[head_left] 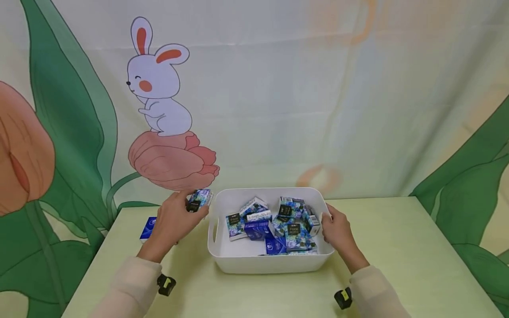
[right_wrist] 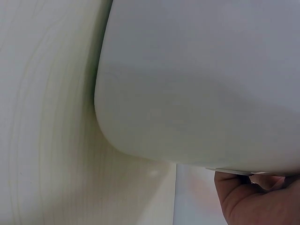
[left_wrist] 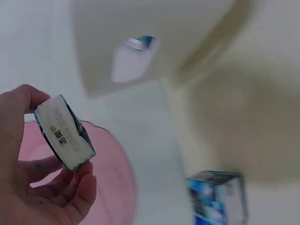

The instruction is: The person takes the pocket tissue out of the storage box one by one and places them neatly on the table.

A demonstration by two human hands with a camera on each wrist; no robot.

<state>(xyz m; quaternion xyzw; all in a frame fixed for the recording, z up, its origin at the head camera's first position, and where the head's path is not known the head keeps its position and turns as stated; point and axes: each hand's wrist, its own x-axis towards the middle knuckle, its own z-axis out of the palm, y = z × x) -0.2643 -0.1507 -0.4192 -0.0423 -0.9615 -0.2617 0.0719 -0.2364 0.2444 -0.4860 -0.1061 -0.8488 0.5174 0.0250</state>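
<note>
My left hand (head_left: 174, 223) holds a small tissue pack (head_left: 202, 197) with a blue-green floral print, just outside the left rim of a white plastic basket (head_left: 270, 264). In the left wrist view, thumb and fingers pinch the pack by its edges, its pale printed side facing the camera. My right hand (head_left: 339, 230) grips the basket's right end at the handle, fingers curled over it. Inside the basket lie several floral tissue packs (head_left: 299, 238) and a few plain dark-blue packs (head_left: 257, 230), loosely piled, mostly toward the right.
On the table (head_left: 397, 256), left of the basket, a blue pack (head_left: 148, 229) lies partly behind my left forearm. Another floral pack (left_wrist: 211, 201) shows low in the left wrist view. A printed curtain (head_left: 270, 110) hangs along the table's back edge.
</note>
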